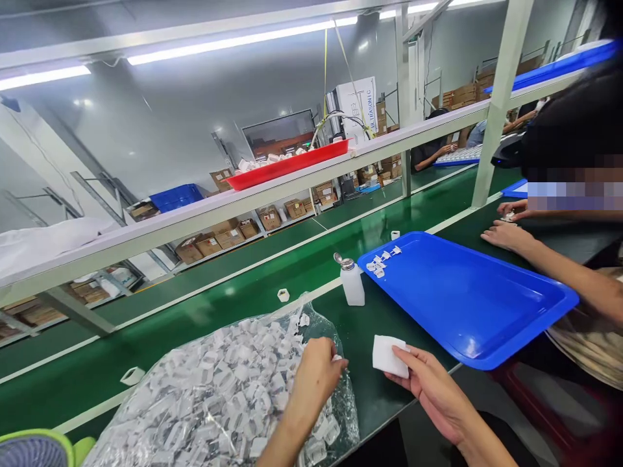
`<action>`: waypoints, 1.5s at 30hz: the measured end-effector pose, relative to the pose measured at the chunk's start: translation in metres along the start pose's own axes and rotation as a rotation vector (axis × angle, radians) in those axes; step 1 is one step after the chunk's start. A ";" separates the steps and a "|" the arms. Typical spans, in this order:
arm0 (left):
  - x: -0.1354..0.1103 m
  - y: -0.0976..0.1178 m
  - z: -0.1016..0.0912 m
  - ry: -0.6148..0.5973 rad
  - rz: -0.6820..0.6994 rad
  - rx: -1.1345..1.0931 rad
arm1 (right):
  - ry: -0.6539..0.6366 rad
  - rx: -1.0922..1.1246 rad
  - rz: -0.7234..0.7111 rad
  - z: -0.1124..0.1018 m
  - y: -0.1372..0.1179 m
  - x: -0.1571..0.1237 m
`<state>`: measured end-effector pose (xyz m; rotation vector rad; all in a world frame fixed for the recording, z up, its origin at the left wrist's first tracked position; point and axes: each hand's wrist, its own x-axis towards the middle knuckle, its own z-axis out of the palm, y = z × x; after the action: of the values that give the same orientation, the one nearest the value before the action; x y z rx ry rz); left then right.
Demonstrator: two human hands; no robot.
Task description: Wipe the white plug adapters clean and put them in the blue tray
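My left hand point(315, 376) reaches into the mouth of a clear plastic bag point(219, 395) full of small white plastic parts, its fingers pinched on one of the parts. My right hand point(431, 386) holds a white folded wipe point(388, 355) between thumb and fingers, just above the green table near the front edge. A blue tray point(487, 318) lies to the right, with several small white parts point(382, 263) in its far left corner. A small white pump bottle point(351, 282) stands beside the tray.
A co-worker's hands point(509, 233) rest at the tray's far right. Loose white parts point(283, 295) lie on the green conveyor belt point(195, 292). A red tray point(292, 163) sits on the overhead shelf. Cardboard boxes line the floor beyond. A fan point(34, 451) sits at bottom left.
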<state>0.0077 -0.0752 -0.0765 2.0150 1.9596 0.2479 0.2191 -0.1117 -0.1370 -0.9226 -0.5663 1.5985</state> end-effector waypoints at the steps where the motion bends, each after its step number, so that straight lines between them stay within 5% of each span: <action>1: 0.000 0.009 0.009 0.018 -0.014 -0.028 | 0.004 -0.024 -0.013 -0.001 -0.001 0.000; 7: -0.001 0.048 0.057 0.075 0.003 -0.146 | 0.082 -0.300 -0.119 -0.011 -0.005 0.005; 16: -0.007 0.010 0.064 0.022 0.222 -0.343 | 0.252 -0.883 -0.362 -0.032 -0.007 -0.004; 22: -0.005 0.018 0.088 0.023 0.325 -0.410 | 0.225 -1.097 -0.554 -0.021 0.019 0.004; 26: -0.004 0.023 0.094 0.076 0.362 -0.420 | 0.080 -1.173 -0.580 -0.014 0.042 0.005; 35: 0.000 0.017 0.107 0.157 0.430 -0.434 | -0.018 -1.208 -0.646 -0.021 0.068 -0.018; 45: 0.001 0.017 0.109 0.154 0.442 -0.453 | 0.006 -1.182 -0.557 -0.014 0.044 0.003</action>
<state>0.0606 -0.0860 -0.1726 2.1237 1.3411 0.8848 0.2042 -0.1212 -0.1802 -1.4191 -1.6748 0.6517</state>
